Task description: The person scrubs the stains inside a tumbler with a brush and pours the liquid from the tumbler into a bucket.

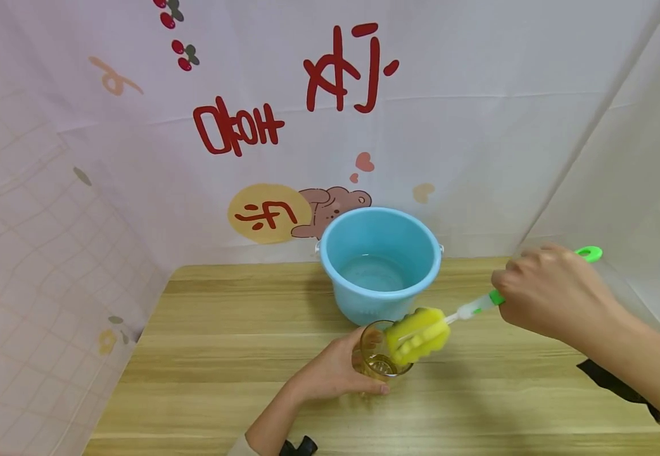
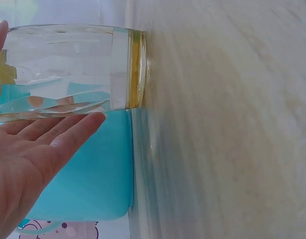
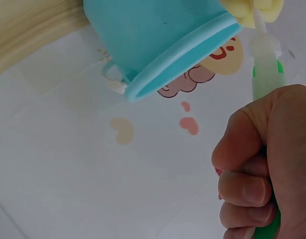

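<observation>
- On the table [image 1: 222, 354], near edge, just in front of the blue bucket [image 1: 361, 305]: the glass [image 1: 371, 347], mouth up, base down on the wood
- Left hand [image 1: 336, 370] holds it, thumb one side, fingers the other
- Right hand [image 1: 552, 291] in a tight fist round the handle of the brush [image 1: 467, 310], shaft slanting down toward the glass
- Yellow sponge head [image 1: 421, 332] overlaps the rim at the mouth; most of it shows outside the glass, can't tell if the tip is in contact
- Bucket upright, shallow clear liquid, probably water [image 1: 372, 273], in the bottom; sponge apart from that liquid
- Done, as far as shown: brush in grip, glass steadied, head lined up with the opening
- Left, my read: sponge not down inside, so work on the inner wall looks unfinished; base too
- Can't tell whether the glass is wet or clean, or if the sponge is soaked
</observation>
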Available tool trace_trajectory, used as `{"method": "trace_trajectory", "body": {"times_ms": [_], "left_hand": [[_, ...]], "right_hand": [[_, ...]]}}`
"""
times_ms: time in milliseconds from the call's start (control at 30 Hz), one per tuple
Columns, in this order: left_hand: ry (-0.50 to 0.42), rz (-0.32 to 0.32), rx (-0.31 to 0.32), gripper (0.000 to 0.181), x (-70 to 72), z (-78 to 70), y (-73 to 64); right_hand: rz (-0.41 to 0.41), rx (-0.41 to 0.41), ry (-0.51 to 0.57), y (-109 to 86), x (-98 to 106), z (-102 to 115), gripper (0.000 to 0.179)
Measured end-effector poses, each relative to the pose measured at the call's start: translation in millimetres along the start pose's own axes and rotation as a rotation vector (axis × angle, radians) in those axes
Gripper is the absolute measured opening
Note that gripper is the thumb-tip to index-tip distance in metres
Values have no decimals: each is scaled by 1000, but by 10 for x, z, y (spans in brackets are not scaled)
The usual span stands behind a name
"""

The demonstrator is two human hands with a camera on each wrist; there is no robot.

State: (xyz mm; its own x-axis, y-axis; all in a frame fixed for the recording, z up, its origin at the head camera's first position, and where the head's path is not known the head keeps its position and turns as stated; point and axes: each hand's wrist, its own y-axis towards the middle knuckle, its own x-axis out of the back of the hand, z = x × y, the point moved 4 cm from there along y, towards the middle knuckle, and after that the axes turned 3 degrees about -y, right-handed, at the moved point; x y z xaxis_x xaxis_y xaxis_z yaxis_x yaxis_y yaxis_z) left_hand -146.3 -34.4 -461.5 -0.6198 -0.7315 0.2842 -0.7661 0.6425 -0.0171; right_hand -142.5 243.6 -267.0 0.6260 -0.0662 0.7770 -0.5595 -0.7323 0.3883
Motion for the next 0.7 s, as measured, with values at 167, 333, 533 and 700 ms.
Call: {"method": "trace_trajectory", "body": {"times_ms": [167, 333, 533, 700], "left_hand": [[-7, -1, -7, 87, 4, 0, 1], [-14, 4, -8, 88, 3, 6, 5], [-13, 6, -8, 89, 6, 7, -1], [-26, 5, -5, 87, 8, 2, -4]], "right_hand": [[-28, -44, 59, -116, -63, -34, 35], [-57, -68, 95, -248, -143, -57, 35], [-90, -108, 106, -391, -252, -73, 22], [-114, -165, 119, -508, -327, -58, 14]]}}
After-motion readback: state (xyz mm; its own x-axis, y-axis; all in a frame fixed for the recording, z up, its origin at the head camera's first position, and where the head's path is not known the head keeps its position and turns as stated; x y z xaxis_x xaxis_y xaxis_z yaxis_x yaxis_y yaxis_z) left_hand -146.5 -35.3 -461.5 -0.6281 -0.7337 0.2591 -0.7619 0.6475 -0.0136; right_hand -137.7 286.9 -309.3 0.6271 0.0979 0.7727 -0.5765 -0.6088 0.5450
